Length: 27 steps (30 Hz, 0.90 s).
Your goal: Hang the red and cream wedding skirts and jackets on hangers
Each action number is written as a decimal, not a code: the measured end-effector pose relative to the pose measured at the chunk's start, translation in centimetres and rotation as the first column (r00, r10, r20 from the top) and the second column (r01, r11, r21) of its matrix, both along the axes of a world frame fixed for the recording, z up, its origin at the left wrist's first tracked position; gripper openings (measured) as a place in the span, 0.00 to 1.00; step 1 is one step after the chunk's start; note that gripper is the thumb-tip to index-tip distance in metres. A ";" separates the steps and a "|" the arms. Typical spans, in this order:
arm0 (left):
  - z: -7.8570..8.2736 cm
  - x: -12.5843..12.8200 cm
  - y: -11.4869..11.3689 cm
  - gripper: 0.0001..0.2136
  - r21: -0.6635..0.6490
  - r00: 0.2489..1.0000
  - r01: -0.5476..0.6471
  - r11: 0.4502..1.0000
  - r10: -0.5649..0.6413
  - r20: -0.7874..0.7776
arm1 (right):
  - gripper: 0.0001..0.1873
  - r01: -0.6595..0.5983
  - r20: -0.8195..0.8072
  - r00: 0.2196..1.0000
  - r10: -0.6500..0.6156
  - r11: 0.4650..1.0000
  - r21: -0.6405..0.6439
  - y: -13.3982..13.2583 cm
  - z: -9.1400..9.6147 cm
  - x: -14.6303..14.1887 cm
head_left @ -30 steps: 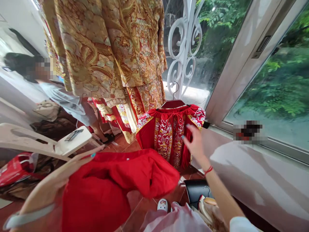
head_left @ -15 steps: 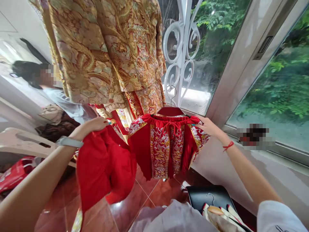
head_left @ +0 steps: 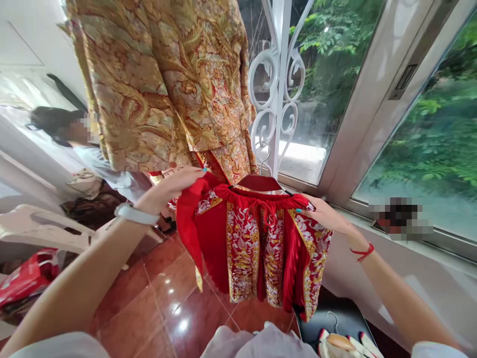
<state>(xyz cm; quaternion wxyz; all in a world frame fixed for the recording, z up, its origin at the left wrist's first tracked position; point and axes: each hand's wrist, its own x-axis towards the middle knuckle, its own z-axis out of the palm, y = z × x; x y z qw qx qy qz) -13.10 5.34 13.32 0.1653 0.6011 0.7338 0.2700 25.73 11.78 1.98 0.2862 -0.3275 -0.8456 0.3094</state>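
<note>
- My left hand [head_left: 173, 185] grasps the red garment's [head_left: 244, 248] flap [head_left: 188, 219], now drawn in beside the hanger's [head_left: 257, 183] left end.
- My right hand [head_left: 323, 215] pinches the right end.
- Both sides now flank the hanger.

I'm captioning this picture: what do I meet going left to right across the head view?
Red-and-white bag, pale grey wristband, bare left hand, red cloth garment with white-and-gold embroidered panels, bare right hand, thin red cord bracelet.
</note>
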 end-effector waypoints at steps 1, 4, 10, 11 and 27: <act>-0.6 1.6 -0.6 0.15 -0.024 0.991 0.005 1.000 -0.008 -0.132 | 0.25 0.018 0.006 1.000 -0.018 1.000 0.009 -0.1 -0.1 0.0; -3.7 6.0 -2.5 0.21 -0.011 0.879 -0.015 1.000 0.008 -0.477 | 0.23 0.072 0.030 0.997 -0.073 0.996 0.047 0.2 -0.3 0.2; -8.5 10.2 -2.6 0.29 0.078 0.817 -0.237 0.968 0.242 -0.524 | 0.20 0.168 0.099 0.979 -0.179 0.980 0.111 0.9 -0.8 0.4; -8.8 10.2 -2.4 0.31 0.078 0.812 -0.254 0.964 0.256 -0.525 | 0.20 0.184 0.100 0.975 -0.197 0.974 0.129 0.9 -0.8 0.3; -11.4 11.0 0.0 0.33 0.484 0.903 -0.408 0.774 0.262 0.342 | 0.19 0.206 -0.050 0.978 -0.201 0.970 0.126 0.9 -3.0 -2.1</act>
